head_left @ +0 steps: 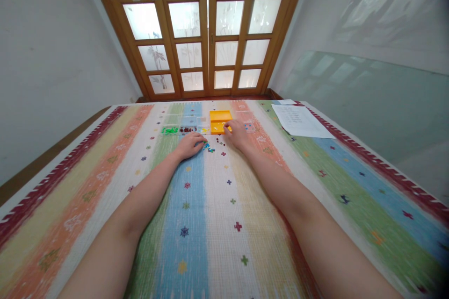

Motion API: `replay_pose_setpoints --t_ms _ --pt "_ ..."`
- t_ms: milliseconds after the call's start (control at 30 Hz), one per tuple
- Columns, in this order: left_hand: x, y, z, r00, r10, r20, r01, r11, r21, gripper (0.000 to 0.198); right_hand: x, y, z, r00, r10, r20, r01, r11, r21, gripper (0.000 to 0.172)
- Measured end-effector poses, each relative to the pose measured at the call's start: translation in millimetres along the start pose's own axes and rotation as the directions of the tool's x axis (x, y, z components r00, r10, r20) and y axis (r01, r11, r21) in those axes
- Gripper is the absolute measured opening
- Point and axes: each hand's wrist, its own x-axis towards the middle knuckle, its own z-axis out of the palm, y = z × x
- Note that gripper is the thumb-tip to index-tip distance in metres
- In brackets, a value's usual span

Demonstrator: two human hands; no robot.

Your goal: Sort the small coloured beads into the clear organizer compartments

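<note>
We seem to be partway along: a few white bits point(215, 128) sit in the open yellow box point(220, 115) in the far middle of the striped cloth point(217, 243), and green bits point(170, 130) and dark bits point(188, 129) sit in clear boxes point(179, 130) to its left, but blue bits point(207, 146) lie loose on its near side. Our left hand point(191, 145) is by the blue bits, and our right hand point(236, 133) is at the right edge of the yellow box. Our 2 hands look bent, but we cannot tell if either grip is apart, together or clamped on a bit.
</note>
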Motion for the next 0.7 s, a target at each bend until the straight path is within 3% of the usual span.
replay_pose_setpoints --t_ms 167,300,467,700 --pt "-0.1 2.4 -0.9 0.999 0.017 0.039 -0.017 1.000 -0.011 0.031 3.5 42.5 -16.3 0.942 0.265 -0.204 -0.279 0.959 -0.042 0.021" --pt "0.7 1.6 0.6 0.998 0.032 0.047 -0.031 0.999 -0.010 0.030 -1.1 71.7 -22.4 0.861 0.440 -0.253 -0.474 0.876 -0.088 0.025" --pt "1.9 3.4 2.5 0.998 0.038 0.043 -0.039 0.999 0.017 0.035 -4.4 89.2 -18.0 0.838 0.491 -0.237 -0.520 0.850 -0.079 0.033" --pt "2.4 6.7 4.0 0.999 0.023 0.048 -0.026 0.998 0.056 0.036 -3.8 89.2 -13.8 0.833 0.497 -0.242 -0.522 0.852 -0.047 0.034"
